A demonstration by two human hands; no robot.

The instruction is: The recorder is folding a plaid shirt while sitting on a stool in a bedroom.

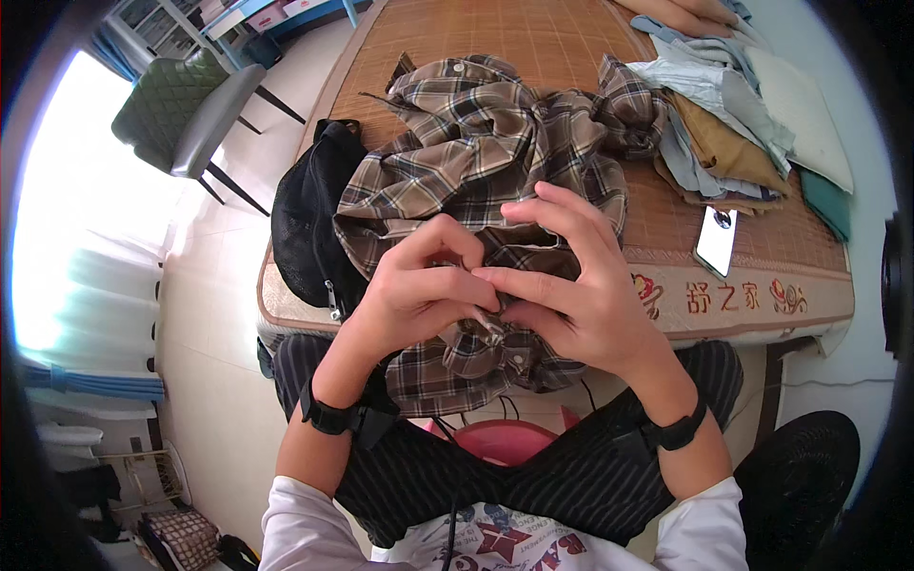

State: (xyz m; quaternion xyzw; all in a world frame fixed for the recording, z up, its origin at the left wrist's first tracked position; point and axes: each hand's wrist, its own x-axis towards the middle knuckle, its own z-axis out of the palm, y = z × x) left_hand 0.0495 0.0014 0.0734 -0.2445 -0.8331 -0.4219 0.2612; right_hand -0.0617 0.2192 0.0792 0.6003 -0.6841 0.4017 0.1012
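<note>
A brown plaid button-up shirt (457,150) lies rumpled over the bed mat's edge, its lower part hanging above my lap. My left hand (428,285) pinches a bunched bit of the shirt between bent fingers and thumb. My right hand (571,278) meets it there, index fingertip against the left fingers and thumb close to the cloth, the other fingers spread. Whether the right fingertips grip cloth is hard to tell. A pale button shows on the cloth just below the hands. What lies between the fingertips is mostly hidden.
A black mesh zip bag (314,214) lies left of the shirt. Folded clothes (735,150) and a smartphone (716,241) are on the right of the woven mat (457,25). Another person's bare limbs (678,14) show at the top right. A pink basin (503,439) is below my lap.
</note>
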